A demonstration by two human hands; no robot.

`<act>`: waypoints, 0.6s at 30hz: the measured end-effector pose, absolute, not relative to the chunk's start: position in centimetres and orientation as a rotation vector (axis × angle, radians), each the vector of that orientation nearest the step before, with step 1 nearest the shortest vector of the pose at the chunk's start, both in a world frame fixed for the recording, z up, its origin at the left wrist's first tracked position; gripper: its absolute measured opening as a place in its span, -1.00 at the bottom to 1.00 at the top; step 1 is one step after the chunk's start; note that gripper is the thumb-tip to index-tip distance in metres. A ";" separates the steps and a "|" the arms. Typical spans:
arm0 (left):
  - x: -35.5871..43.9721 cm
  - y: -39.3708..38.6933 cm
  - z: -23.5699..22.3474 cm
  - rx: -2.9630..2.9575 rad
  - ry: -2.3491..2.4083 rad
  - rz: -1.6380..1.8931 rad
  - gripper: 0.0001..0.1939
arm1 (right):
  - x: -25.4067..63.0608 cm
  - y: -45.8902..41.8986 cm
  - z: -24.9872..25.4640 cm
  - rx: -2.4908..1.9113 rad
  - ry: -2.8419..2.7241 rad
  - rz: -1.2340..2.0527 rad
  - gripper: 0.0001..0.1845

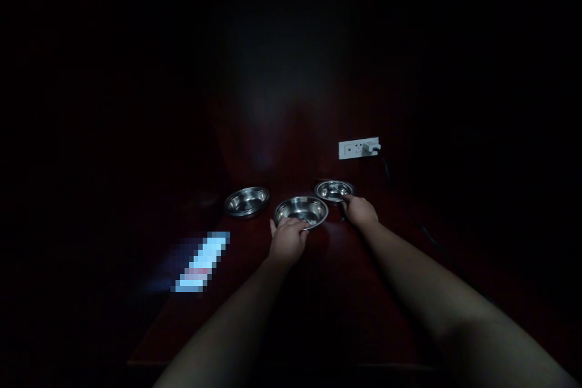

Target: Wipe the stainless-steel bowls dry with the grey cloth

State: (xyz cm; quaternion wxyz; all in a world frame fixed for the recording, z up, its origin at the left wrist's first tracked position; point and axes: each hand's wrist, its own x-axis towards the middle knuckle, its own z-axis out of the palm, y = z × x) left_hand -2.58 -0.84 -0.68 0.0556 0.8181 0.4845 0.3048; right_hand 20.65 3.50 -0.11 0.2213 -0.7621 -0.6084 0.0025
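A shiny shallow metal bowl (313, 207) sits in the middle of the dark red tabletop. My left hand (288, 241) is on its near rim, with fingers bent over the edge and the thumb at the right. Behind it and to the right is a smaller metal bowl (333, 189). My right hand (361, 211) pinches the near right rim of that one, its fingertips partly hidden. Off to the left, what looks like a small stack of metal bowls (247, 201) stands apart from both hands.
A bright, pixelated screen-like rectangle (202, 264) lies at the left on the dark red table (336, 291). On the back wall is a white socket panel (350, 149) with a plug (373, 148) in it. A dark cable (386, 170) trails down to the right. The surroundings are very dark.
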 end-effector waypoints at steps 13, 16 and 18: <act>-2.5 -1.0 -0.5 2.591 1.351 0.917 -0.78 | 20.8 2.9 -0.2 -1.985 -1.634 -0.076 -0.60; -2.3 -1.0 -0.5 2.582 1.329 0.927 -0.77 | 20.8 2.2 0.0 -1.949 -1.614 -0.096 -0.60; -2.2 -0.9 -0.6 2.568 1.270 0.969 -0.76 | 20.8 1.8 0.3 -1.926 -1.605 -0.108 -0.61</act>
